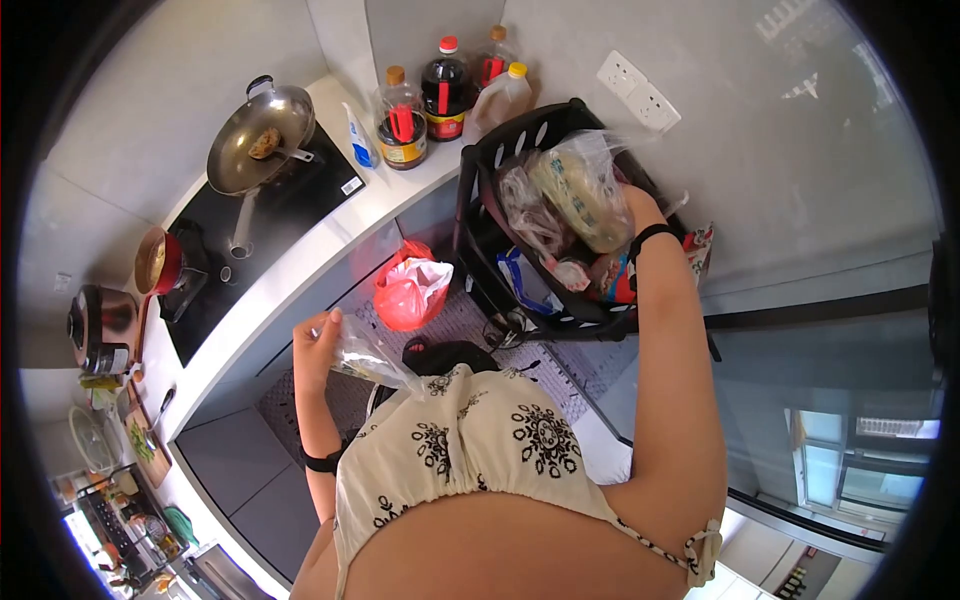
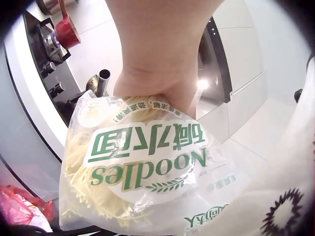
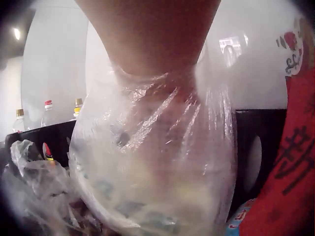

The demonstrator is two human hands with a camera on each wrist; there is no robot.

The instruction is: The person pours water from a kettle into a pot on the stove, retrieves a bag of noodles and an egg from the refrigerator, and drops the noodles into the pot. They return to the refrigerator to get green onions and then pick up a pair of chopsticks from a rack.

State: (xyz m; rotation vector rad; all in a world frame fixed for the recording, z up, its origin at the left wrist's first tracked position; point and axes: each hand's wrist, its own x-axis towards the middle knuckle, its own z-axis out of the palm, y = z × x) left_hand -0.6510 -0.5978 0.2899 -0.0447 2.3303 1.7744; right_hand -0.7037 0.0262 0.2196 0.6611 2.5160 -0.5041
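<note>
1. The left hand [image 1: 318, 345] pinches the gathered top of the noodle bag [image 2: 142, 167], which hangs in front of the person's patterned top [image 1: 460, 440].
2. Upside down in the left wrist view, green print on that bag reads "Noodles" and "碱水面"; smaller characters include "劲道爽滑!".
3. Well apart from it, the right hand [image 1: 637, 205] is inside a clear plastic bag [image 1: 585, 190] at the black basket [image 1: 470, 190]; film blurs its fingers, so whether they grip cannot be told. Blue-green print on the contents is unreadable.
4. Beside that bag stands a red packet [image 3: 290, 162] with black brush-style characters, too partial to read.
5. Near the basket, bottles with brown and red caps and a yellow-capped jug [image 1: 500, 100] stand on the counter [image 1: 345, 215]; their labels are too small to read.
6. Farther along, a wok [image 1: 235, 150] sits on the black cooktop [image 1: 215, 220].
</note>
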